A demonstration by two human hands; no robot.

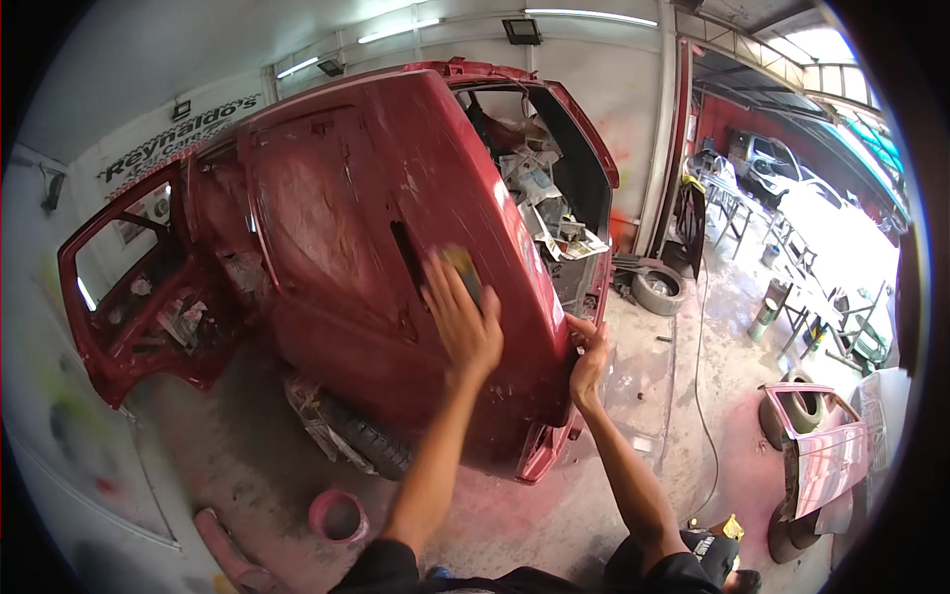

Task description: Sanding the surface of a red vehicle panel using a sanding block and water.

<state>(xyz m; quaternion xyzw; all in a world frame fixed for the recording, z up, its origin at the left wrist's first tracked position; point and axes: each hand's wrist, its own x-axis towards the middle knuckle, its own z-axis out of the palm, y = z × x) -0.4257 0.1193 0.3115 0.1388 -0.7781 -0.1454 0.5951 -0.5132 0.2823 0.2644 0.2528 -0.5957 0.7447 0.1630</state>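
Note:
My left hand [460,327] presses a yellow-and-dark pad [460,265] against the red painted side panel [356,297] of a vehicle body, just right of a dark slot; its fingers are slightly blurred and lie over the pad. Farther right, my right hand [589,356] grips the rear corner edge of the same body, fingers curled onto it. Pale scuffs and patches mark the paint. Beyond that corner, the open rear holds crumpled paper [559,228].
A detached door frame [94,317] stands left. Below are a wheel [371,445] and pink bucket [336,495]. Rightward lie stacked tires [658,297], a cable [708,436], another door [821,465] and stands [782,297]. Dark printed clothing [708,559] shows at the bottom right.

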